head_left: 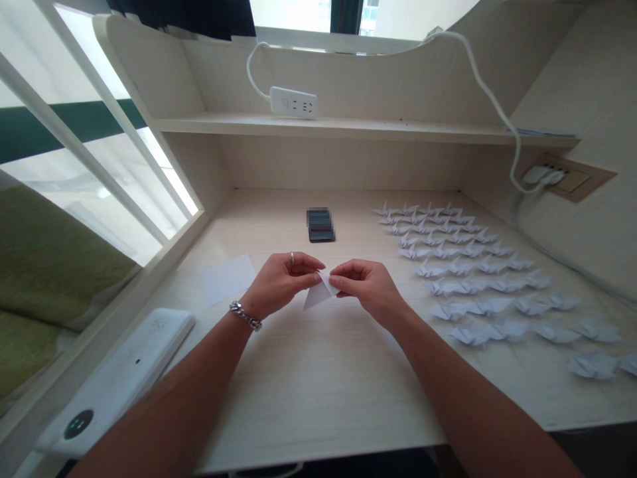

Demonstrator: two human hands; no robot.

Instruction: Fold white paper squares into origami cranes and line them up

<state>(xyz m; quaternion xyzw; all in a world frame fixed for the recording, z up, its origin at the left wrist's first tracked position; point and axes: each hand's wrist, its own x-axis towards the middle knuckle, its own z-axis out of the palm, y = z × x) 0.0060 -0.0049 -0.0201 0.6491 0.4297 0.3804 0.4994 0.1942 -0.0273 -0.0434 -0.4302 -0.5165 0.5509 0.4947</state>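
Note:
Both my hands meet above the middle of the pale wooden desk (318, 392), pinching a small folded piece of white paper (318, 292) between them. My left hand (279, 282), with a ring and a metal bracelet, grips the paper's left side with closed fingers. My right hand (365, 285) pinches its right side. The paper is a partly folded, pointed shape held just above the desk.
Several finished white paper cranes (468, 272) lie in rows on the right. A dark phone (321, 226) lies behind my hands, a white paper square (229, 279) to the left, a white device (114, 378) at the front left. A power strip (293, 101) sits on the shelf.

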